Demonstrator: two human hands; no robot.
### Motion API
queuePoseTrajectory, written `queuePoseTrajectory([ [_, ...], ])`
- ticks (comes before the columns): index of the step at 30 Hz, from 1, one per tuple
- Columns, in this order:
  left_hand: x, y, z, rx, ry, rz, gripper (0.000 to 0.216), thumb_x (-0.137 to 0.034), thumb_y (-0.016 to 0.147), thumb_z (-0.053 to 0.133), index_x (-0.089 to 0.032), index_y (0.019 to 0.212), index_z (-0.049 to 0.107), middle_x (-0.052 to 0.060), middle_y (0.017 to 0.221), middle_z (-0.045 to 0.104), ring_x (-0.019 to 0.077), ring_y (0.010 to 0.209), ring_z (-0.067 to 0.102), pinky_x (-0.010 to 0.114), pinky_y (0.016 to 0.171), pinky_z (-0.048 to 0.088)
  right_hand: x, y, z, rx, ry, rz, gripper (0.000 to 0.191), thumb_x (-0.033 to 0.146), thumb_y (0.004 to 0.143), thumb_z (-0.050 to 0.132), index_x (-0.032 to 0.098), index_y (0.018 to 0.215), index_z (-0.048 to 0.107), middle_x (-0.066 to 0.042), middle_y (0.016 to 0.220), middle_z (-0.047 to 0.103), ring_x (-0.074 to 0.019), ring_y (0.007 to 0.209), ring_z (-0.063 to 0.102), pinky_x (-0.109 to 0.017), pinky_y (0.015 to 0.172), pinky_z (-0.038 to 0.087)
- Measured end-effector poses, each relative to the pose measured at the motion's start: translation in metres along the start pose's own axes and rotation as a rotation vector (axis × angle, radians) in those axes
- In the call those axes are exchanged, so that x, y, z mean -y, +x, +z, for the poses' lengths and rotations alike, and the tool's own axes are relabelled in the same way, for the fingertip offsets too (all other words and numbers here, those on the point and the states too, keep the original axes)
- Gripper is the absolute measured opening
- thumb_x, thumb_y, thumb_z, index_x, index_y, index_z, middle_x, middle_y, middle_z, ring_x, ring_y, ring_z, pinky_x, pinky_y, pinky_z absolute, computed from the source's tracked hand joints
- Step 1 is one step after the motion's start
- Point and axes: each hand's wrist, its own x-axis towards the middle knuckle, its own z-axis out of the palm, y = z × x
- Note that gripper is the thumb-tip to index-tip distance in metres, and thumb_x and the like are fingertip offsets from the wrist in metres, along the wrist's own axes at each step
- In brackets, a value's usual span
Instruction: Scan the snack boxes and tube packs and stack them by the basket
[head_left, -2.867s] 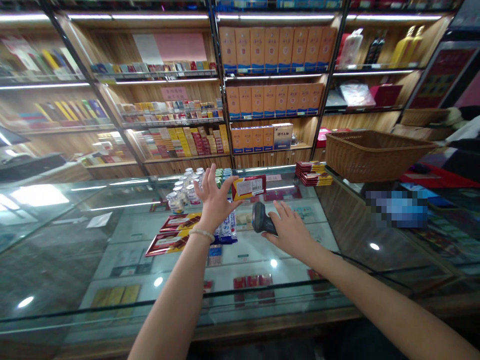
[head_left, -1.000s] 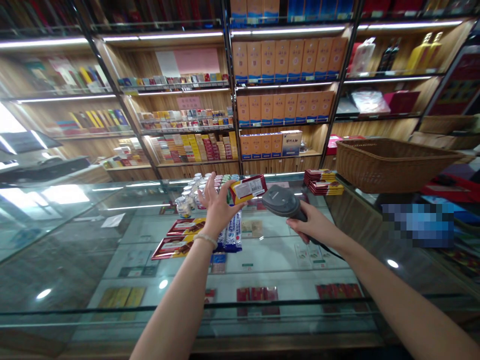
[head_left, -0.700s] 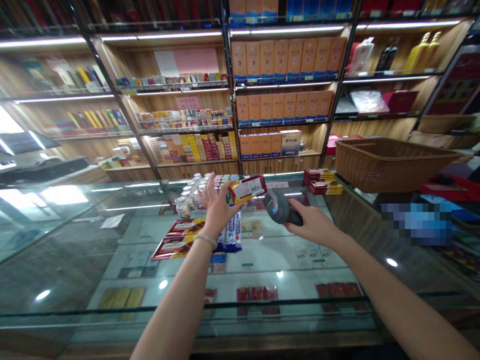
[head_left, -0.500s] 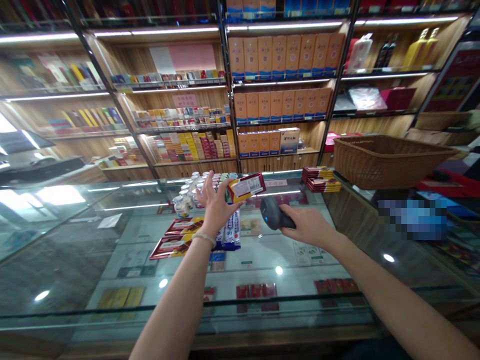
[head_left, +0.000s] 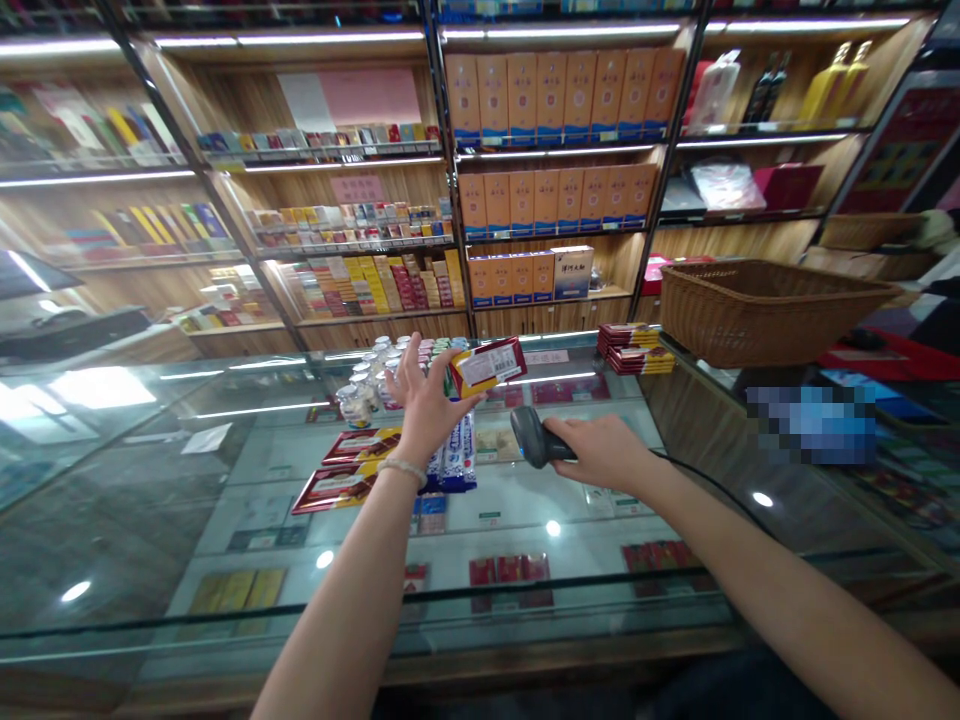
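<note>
My left hand (head_left: 429, 400) pinches a red-and-yellow chocolate bar (head_left: 489, 366) by its left end, with the barcode side facing me. A black barcode scanner (head_left: 534, 438) is wrapped in my right hand (head_left: 604, 452), its head just below and right of the bar, apart from it. Under my left wrist lie blue-and-white snack packets (head_left: 457, 455), partly hidden. Two similar chocolate bars (head_left: 334, 487) rest on the glass counter to the left. Behind my left hand stand several small bottles (head_left: 358, 400) with white lids.
A stack of red-and-yellow bars (head_left: 636, 350) sits at the counter's back right, beside a wicker basket (head_left: 772, 315). The glass counter (head_left: 525, 510) has packs displayed beneath it. Shelves of orange boxes (head_left: 551, 200) line the wall. The scanner's cable (head_left: 720, 485) runs right.
The scanner has moved slightly left and its head has turned, and its cable now shows. The chocolate bar stays in my left hand. The whole view has shifted a little.
</note>
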Motion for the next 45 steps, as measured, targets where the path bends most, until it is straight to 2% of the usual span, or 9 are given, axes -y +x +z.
queuePoseTrajectory([
  [4,-0.003,0.0,-0.001,0.002,-0.013,-0.022,0.066,-0.05,0.077,0.087,-0.035,0.137,0.064,0.011,0.176,0.021,0.0431,0.163,0.017,0.069,0.13,-0.002,0.0,0.0,0.0,0.014,-0.006,-0.002,0.044,0.045,0.098,0.054,0.024,0.136,0.059,-0.01,0.115,0.079,-0.0317,0.094,0.078,-0.036,0.071,0.049],
  [10,-0.005,0.0,-0.002,0.016,-0.005,-0.026,0.068,-0.048,0.077,0.086,-0.037,0.14,0.062,0.01,0.176,0.021,0.0398,0.164,0.015,0.066,0.131,-0.003,-0.001,0.001,0.003,0.017,0.018,-0.013,0.045,0.045,0.098,0.053,0.022,0.136,0.058,-0.012,0.121,0.076,-0.0309,0.096,0.077,-0.037,0.074,0.051],
  [16,-0.004,0.0,-0.002,0.012,0.005,-0.025,0.065,-0.05,0.079,0.084,-0.035,0.139,0.063,0.011,0.177,0.02,0.0427,0.163,0.017,0.067,0.13,-0.002,0.0,0.0,0.004,-0.043,0.097,-0.019,0.063,0.044,0.097,0.055,0.018,0.153,0.043,-0.015,0.139,0.067,-0.0323,0.111,0.073,-0.038,0.077,0.055],
  [25,0.004,0.0,0.004,-0.007,0.002,0.028,0.071,-0.054,0.077,0.087,-0.034,0.14,0.062,0.013,0.176,0.02,0.046,0.163,0.016,0.073,0.128,0.004,0.002,-0.002,0.008,-0.114,0.104,-0.048,0.065,0.045,0.097,0.056,0.016,0.154,0.043,-0.017,0.141,0.062,-0.0322,0.12,0.066,-0.037,0.076,0.057],
  [32,0.002,-0.001,0.002,0.0,-0.021,0.037,0.071,-0.05,0.077,0.088,-0.032,0.14,0.061,0.01,0.177,0.02,0.0466,0.161,0.017,0.072,0.128,0.002,-0.003,0.002,0.014,-0.134,0.075,-0.086,0.065,0.046,0.097,0.057,0.01,0.151,0.047,-0.021,0.146,0.059,-0.036,0.13,0.057,-0.049,0.1,0.054],
  [36,0.0,-0.002,0.0,0.016,-0.03,0.048,0.07,-0.048,0.079,0.088,-0.028,0.141,0.061,0.015,0.177,0.018,0.0476,0.161,0.017,0.075,0.127,0.002,-0.003,0.001,0.017,-0.158,0.059,-0.09,0.068,0.048,0.097,0.058,0.01,0.152,0.046,-0.024,0.156,0.052,-0.039,0.137,0.053,-0.055,0.105,0.05],
  [40,0.001,-0.001,0.002,0.011,-0.02,0.045,0.07,-0.047,0.078,0.089,-0.03,0.14,0.061,0.014,0.176,0.019,0.0468,0.162,0.017,0.074,0.127,0.002,-0.005,0.001,0.02,-0.173,0.084,-0.091,0.075,0.056,0.097,0.059,0.009,0.154,0.045,-0.025,0.16,0.048,-0.0396,0.143,0.049,-0.056,0.109,0.048],
  [42,0.001,-0.001,0.002,0.012,-0.013,0.037,0.07,-0.047,0.077,0.089,-0.032,0.139,0.061,0.014,0.176,0.019,0.0461,0.162,0.017,0.074,0.127,0.003,-0.008,0.001,0.019,-0.21,0.105,-0.097,0.078,0.062,0.096,0.059,0.011,0.153,0.046,-0.024,0.16,0.049,-0.0391,0.146,0.046,-0.057,0.114,0.045],
  [45,0.0,0.0,0.001,0.006,-0.006,0.028,0.07,-0.048,0.077,0.089,-0.034,0.139,0.061,0.014,0.176,0.019,0.0456,0.162,0.017,0.075,0.128,0.004,-0.016,0.003,0.012,-0.348,0.127,-0.062,0.076,0.064,0.098,0.056,0.014,0.154,0.047,-0.023,0.163,0.046,-0.0379,0.15,0.042,-0.058,0.121,0.037],
])
